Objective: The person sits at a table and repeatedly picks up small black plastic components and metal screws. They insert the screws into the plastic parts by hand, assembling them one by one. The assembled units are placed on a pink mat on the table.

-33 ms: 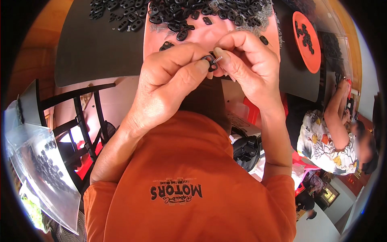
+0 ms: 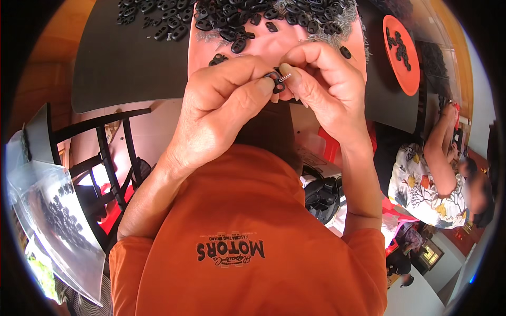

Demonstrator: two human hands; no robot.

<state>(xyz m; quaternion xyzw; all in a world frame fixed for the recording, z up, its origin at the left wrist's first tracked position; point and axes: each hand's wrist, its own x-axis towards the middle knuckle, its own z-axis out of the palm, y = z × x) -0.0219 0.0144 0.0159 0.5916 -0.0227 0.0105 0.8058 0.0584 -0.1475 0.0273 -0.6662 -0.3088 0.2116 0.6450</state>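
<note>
Above the near edge of the table, my left hand [image 2: 224, 102] pinches a small black plastic cord lock [image 2: 276, 82] with holes through it between thumb and fingers. My right hand [image 2: 332, 89] is closed beside it, thumb and forefinger pinching a thin metal spring [image 2: 285, 77]. The spring's left end meets the cord lock; how deep it sits cannot be made out. Beyond both hands, a heap of black cord lock parts [image 2: 226, 18] lies on a pink sheet [image 2: 263, 46], with a pile of loose springs [image 2: 345, 26] to its right.
A red-orange plate [image 2: 392, 60] with small black parts stands at the right on the dark table [image 2: 126, 73]. Below left is a black metal frame [image 2: 100, 142]. Another person in a patterned white garment [image 2: 421, 187] sits at the right, arms toward a table.
</note>
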